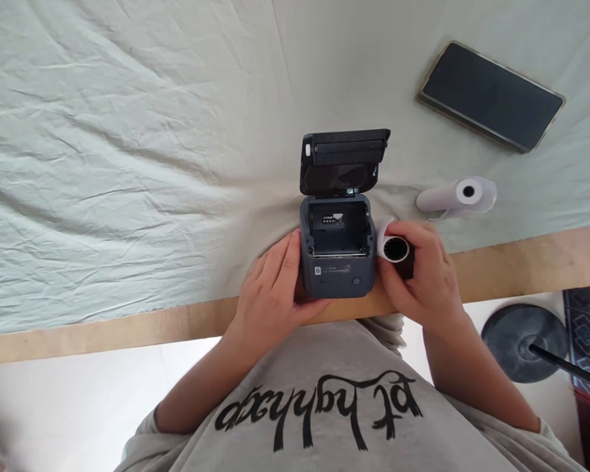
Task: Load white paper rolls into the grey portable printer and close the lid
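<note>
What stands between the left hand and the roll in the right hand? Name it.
The open printer stands between the left hand and the roll in the right hand; the head view shows it.

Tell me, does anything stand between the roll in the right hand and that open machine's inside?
Only the right side wall of the machine, beside the white roll; nothing else visible does. The lid stands open at the far edge.
</note>
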Tool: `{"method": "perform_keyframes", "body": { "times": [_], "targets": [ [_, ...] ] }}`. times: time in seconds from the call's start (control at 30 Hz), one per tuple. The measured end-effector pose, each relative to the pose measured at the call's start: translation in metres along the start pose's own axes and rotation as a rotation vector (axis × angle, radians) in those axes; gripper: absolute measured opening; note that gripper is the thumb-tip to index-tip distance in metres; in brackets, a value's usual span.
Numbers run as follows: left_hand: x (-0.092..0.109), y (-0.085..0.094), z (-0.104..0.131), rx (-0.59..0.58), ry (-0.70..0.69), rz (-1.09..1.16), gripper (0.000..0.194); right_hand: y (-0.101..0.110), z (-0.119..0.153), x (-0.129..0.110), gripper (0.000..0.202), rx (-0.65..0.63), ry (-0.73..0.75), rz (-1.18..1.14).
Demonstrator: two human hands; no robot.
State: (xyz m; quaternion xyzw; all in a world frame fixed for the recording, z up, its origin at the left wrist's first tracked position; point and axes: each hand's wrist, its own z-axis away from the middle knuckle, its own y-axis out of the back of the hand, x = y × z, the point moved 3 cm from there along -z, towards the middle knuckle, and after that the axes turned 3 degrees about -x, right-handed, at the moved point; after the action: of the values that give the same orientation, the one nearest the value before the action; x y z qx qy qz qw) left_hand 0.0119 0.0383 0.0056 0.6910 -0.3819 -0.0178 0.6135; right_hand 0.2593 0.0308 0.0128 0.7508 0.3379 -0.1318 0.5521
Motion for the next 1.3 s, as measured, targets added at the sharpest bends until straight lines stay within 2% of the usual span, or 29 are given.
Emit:
{"method": "perform_keyframes", "body": {
  "times": [0.17, 0.37, 0.57, 0.7, 0.9, 1.13, 1.3],
  "targets": [
    [0.0, 0.0, 0.001, -0.007, 0.0, 0.001, 0.097, 0.001, 0.0, 0.0, 0.046, 0.01, -0.014, 0.015],
    [0.0, -0.001, 0.001, -0.002, -0.01, -0.012, 0.092, 0.003, -0.002, 0.0, 0.05, -0.003, 0.01, -0.002],
    [-0.001, -0.001, 0.003, -0.025, 0.012, 0.002, 0.097, 0.001, 0.001, 0.002, 0.054, 0.004, -0.012, 0.011],
    [-0.002, 0.0, 0.003, -0.034, 0.027, 0.007, 0.1, 0.001, 0.001, 0.002, 0.045, 0.003, -0.007, 0.011],
    [-0.002, 0.0, 0.003, -0.033, 0.022, 0.019, 0.102, 0.002, 0.001, 0.001, 0.057, -0.015, -0.002, 0.002],
    [-0.001, -0.001, 0.002, -0.01, 0.017, 0.029, 0.101, -0.004, 0.0, 0.001, 0.054, 0.027, -0.021, -0.015],
    [-0.001, -0.001, 0.002, -0.012, 0.016, 0.031, 0.101, 0.004, 0.008, 0.005, 0.06, 0.08, -0.013, -0.069]
  ]
}}
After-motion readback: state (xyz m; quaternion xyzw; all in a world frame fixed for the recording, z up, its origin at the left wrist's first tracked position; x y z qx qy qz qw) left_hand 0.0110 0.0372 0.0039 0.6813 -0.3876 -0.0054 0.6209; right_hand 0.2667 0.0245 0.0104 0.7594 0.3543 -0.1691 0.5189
